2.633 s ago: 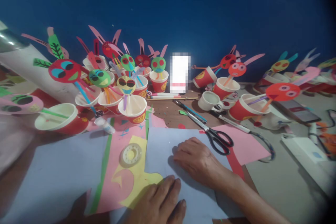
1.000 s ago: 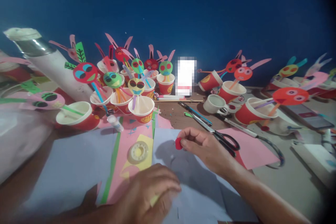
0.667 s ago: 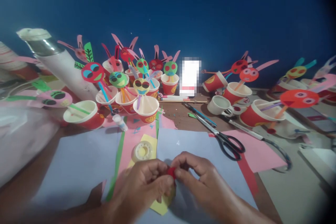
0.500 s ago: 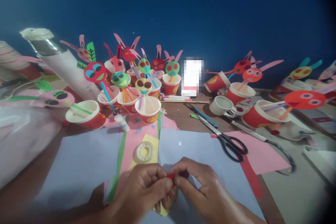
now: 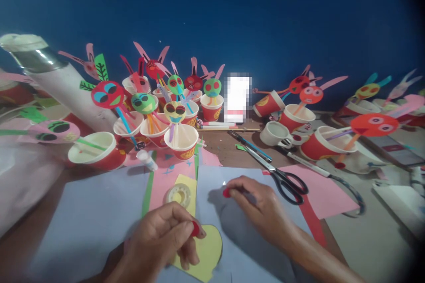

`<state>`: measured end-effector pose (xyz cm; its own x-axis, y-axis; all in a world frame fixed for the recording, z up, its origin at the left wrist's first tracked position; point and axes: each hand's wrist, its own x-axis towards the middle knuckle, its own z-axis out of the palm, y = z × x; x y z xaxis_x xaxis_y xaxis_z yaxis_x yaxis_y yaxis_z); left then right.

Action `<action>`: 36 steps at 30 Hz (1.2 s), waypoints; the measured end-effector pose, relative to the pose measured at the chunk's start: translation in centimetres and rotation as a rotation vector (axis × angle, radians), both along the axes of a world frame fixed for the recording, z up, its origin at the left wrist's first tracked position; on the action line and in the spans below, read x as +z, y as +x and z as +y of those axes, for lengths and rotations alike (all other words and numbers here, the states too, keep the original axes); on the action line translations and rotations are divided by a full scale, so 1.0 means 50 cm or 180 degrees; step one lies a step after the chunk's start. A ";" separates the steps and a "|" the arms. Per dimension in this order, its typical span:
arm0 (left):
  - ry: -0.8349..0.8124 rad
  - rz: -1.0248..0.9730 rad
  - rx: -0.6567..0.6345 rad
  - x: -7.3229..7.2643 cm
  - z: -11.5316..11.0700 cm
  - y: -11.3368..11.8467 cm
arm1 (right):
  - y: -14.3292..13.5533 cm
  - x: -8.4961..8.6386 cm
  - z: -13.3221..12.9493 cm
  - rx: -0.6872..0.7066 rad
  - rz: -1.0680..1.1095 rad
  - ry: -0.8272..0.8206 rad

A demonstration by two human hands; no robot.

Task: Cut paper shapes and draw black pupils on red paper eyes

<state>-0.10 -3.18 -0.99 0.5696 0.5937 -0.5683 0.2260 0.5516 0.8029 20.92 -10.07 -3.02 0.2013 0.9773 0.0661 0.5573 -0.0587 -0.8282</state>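
Between the thumb and fingers of my left hand (image 5: 166, 241) is pinched a small red paper piece (image 5: 195, 228). My right hand (image 5: 257, 203) pinches another red paper piece at its fingertips, above a pale blue sheet (image 5: 239, 247). Under my left hand lies a yellow paper shape (image 5: 210, 250) with a rounded end. A roll of clear tape (image 5: 178, 195) rests just beyond the left hand, on a yellow strip. Black-handled scissors (image 5: 285, 181) lie to the right of my right hand.
Several red paper cups (image 5: 182, 141) holding paper-faced straw figures stand along the back. A white mug (image 5: 275, 134), a box cutter (image 5: 308, 161) and a glue stick (image 5: 146, 159) are among them. At left leans a flask (image 5: 63, 79); a pixelated bright screen (image 5: 237, 97) stands behind.
My hands, together at one red piece before, have come apart. The right hand has moved forward with a red piece; the left keeps one. The yellow shape shows more.
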 end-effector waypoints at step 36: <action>0.1516 -0.0130 -0.0586 -0.030 -0.034 -0.009 | -0.085 -0.002 -0.038 0.0765 0.0056 0.0726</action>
